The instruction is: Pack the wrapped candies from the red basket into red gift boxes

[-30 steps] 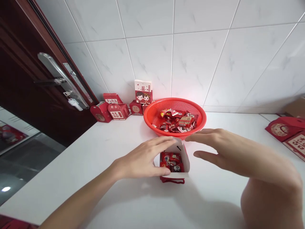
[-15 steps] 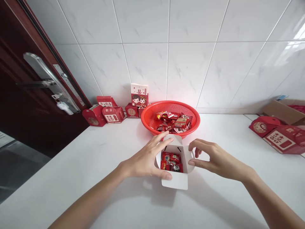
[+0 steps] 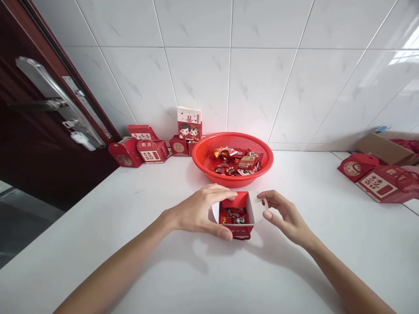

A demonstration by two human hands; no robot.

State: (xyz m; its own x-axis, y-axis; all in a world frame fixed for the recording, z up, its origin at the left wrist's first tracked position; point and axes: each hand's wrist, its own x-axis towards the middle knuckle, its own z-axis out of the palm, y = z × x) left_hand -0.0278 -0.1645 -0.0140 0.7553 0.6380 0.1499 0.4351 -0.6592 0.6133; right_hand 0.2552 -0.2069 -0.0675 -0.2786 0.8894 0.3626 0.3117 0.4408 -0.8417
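Observation:
A small red gift box (image 3: 241, 230) with white inner walls stands with its top unfolded on the white counter. Wrapped candies (image 3: 234, 214) lie inside it, mostly red. My left hand (image 3: 203, 211) is curved around the box's left side, thumb at the near corner and fingers over the far edge. On the right, my right hand (image 3: 283, 213) has its thumb and bent fingers at the edge of a white side flap (image 3: 257, 208). A red flap (image 3: 238, 199) slants inward at the far side. The left flap is partly hidden by my left hand.
Behind the box stands a red plastic basket (image 3: 232, 181) of wrapped candies. Several red gift boxes (image 3: 153, 152) are at the back left, others (image 3: 381, 184) at the right by a cardboard carton (image 3: 379, 148). A door (image 3: 29, 122) is on the left.
The near and far flaps, which were spread outward, are now folded: the near one hangs down outside, the far one tilts inward. Both hands remain at the box; the view has shifted slightly.

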